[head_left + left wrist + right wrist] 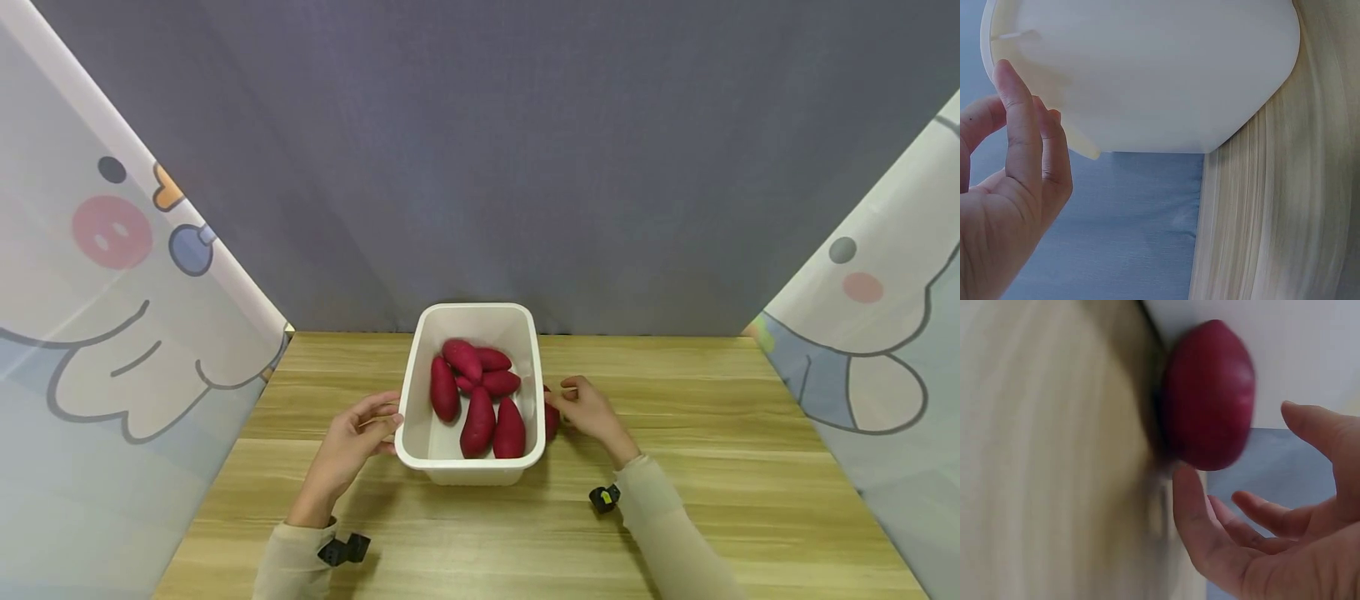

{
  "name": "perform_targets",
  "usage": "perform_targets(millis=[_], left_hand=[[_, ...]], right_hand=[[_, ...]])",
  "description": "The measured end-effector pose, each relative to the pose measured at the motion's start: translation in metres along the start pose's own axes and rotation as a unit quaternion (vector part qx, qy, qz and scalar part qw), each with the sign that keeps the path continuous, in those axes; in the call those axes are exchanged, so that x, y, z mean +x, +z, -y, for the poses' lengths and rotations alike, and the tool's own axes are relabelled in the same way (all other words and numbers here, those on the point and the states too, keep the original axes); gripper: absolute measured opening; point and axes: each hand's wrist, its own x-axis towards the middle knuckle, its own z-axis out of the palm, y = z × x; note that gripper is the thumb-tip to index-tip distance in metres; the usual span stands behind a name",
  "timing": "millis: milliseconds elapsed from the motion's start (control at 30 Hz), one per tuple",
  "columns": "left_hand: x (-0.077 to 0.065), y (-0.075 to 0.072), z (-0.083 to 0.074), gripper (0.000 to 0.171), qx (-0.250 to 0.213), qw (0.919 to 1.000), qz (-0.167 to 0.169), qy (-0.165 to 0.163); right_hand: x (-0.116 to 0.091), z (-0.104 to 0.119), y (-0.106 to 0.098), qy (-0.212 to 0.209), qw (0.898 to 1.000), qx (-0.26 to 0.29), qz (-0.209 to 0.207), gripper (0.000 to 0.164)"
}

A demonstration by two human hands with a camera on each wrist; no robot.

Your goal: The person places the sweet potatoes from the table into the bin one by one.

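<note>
A white plastic bin [472, 475] holds several red-purple sweet potatoes [478, 422]. At its left side is my left hand [351, 440], with the thumb tip right at the rim. In the left wrist view, the extended fingers [1019, 131] lie against the bin's outer wall [1160, 81], under the rim. Another sweet potato [1210, 397] lies on the table outside the bin, close against its right wall. My right hand [588, 410] reaches in beside that sweet potato, thumb and fingers spread apart. One fingertip is right at its lower end in the right wrist view.
The wooden table [697, 467] extends to both sides of the bin. A dark grey fabric partition [480, 150] stands behind the bin. Cartoon-printed curtains hang left [150, 317] and right [885, 333]. Each wrist wears a small black device.
</note>
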Motion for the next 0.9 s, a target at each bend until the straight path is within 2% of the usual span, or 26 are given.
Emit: perform_targets(millis=[200,500,700,900], left_hand=[[0.001,0.001,-0.001,0.045,-0.002,1.0000,0.002,-0.001],[0.002,0.002,-0.001,0.044,0.007,1.0000,0.002,-0.001],[0.001,0.001,-0.001,0.044,0.009,0.9999,0.000,-0.004],[0.000,0.001,-0.001,0.043,0.012,0.9999,-0.008,-0.007]], right_hand=[[0.001,-0.008,0.007,0.016,1.000,0.021,0.005,0.059],[0.002,-0.012,0.010,0.038,0.993,0.108,0.024,0.056],[-0.001,-0.018,0.006,0.047,0.985,0.163,0.031,0.059],[-0.006,-0.018,-0.003,0.044,0.982,0.181,0.029,0.061]])
